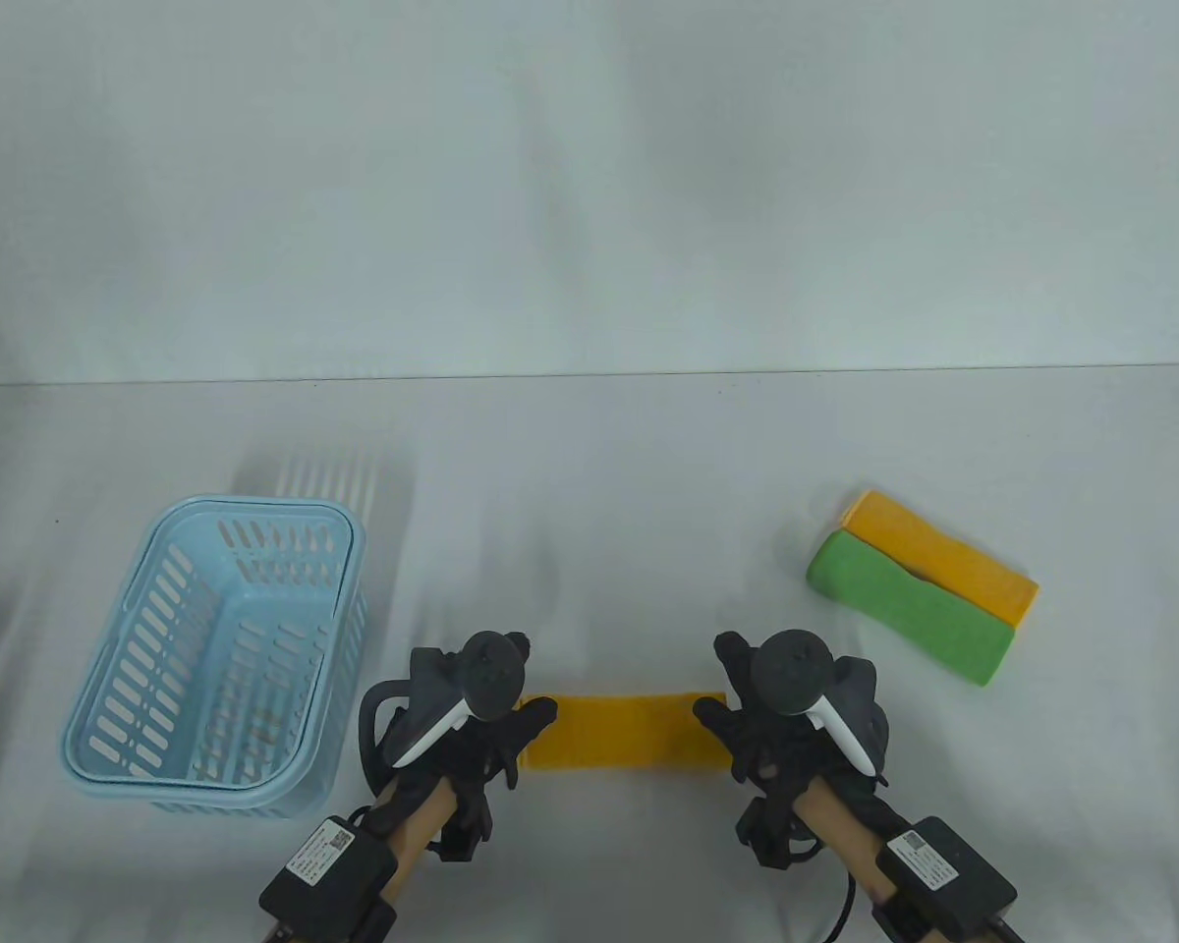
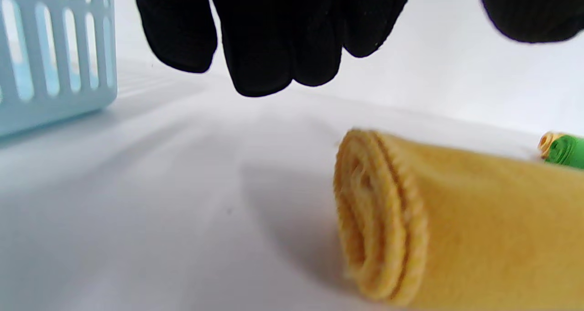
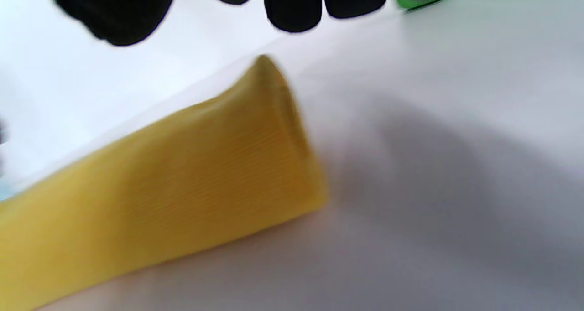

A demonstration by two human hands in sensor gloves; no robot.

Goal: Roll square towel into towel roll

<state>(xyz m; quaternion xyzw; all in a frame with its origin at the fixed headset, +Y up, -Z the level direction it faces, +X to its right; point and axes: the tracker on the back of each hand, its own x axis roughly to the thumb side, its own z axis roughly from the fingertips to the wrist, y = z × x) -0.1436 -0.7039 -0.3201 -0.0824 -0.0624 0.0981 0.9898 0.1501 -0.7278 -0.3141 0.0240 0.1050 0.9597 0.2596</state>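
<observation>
A yellow towel roll (image 1: 624, 732) lies on the white table between my two hands. In the left wrist view its spiral left end (image 2: 378, 220) shows, tightly rolled. In the right wrist view its right end (image 3: 205, 165) lies flat on the table. My left hand (image 1: 523, 729) is at the roll's left end; its fingers (image 2: 273, 42) hang open above the roll and do not touch it. My right hand (image 1: 719, 722) is at the right end; its fingers (image 3: 292, 5) are spread above the roll and clear of it.
A light blue slotted basket (image 1: 216, 658) stands at the left, close to my left hand; its wall also shows in the left wrist view (image 2: 50, 51). A green towel roll (image 1: 904, 604) and another yellow roll (image 1: 943, 560) lie side by side at the right.
</observation>
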